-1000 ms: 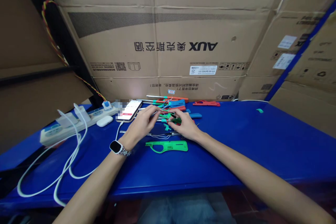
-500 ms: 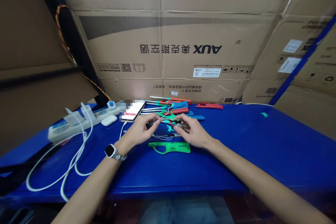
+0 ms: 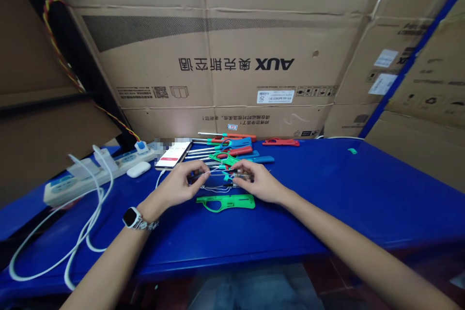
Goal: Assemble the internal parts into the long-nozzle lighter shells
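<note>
My left hand [image 3: 181,183] is closed in a pinch on a thin white wire [image 3: 217,170]. Opposite it, my right hand [image 3: 260,182] has its fingers closed around a small lighter part with a dark end [image 3: 235,171], and the wire spans the gap between the hands. Below them lies a green lighter shell half [image 3: 236,201] with a trigger loop. Another thin metal part with white wires [image 3: 216,188] rests on the table just above that shell. Behind my fingers is a green lighter piece [image 3: 223,158]. What sits inside my right palm is hidden.
Several long-nosed lighters, among them a blue one [image 3: 236,143], lie piled behind my hands. A red shell [image 3: 281,142] is further right. Left are a phone [image 3: 176,154], white earbud case [image 3: 138,169], power strip [image 3: 125,161] and looping cables [image 3: 97,208]. Cardboard [image 3: 232,34] walls the back.
My hands have moved slightly apart, with the wire stretched more visibly between them. The view has shifted, so the whole scene sits further left.
</note>
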A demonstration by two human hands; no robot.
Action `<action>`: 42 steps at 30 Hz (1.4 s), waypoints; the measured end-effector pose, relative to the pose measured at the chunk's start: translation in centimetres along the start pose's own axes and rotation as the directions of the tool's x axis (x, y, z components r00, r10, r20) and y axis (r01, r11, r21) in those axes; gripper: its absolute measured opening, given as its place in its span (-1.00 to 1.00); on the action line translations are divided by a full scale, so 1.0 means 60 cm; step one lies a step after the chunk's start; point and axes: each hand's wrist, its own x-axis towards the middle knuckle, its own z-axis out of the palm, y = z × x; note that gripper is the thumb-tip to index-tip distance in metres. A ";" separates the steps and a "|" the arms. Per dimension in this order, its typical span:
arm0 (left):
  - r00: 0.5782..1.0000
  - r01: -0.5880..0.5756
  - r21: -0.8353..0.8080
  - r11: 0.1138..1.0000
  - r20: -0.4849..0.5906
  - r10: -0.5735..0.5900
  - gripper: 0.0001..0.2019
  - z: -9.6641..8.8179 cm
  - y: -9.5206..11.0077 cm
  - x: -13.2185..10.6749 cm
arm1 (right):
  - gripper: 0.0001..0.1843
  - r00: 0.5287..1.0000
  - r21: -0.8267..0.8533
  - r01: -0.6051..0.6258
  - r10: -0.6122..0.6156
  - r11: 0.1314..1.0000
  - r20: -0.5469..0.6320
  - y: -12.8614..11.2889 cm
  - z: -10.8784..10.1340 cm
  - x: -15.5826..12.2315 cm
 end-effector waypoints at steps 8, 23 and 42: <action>0.980 -0.178 0.107 0.978 0.113 0.166 -0.76 -0.001 0.003 -0.026 | -0.86 0.997 -0.150 0.034 -0.023 0.988 0.070 -0.009 -0.013 -0.012; 0.981 -0.066 0.057 0.996 0.189 0.054 -0.81 0.016 -0.007 -0.045 | -0.84 0.994 -0.206 0.112 -0.110 0.972 0.021 0.005 -0.003 -0.031; 0.986 0.012 0.044 0.999 0.165 -0.019 -0.91 0.014 -0.004 -0.045 | -0.93 0.968 -0.411 0.227 -0.251 0.883 -0.004 -0.007 0.002 -0.036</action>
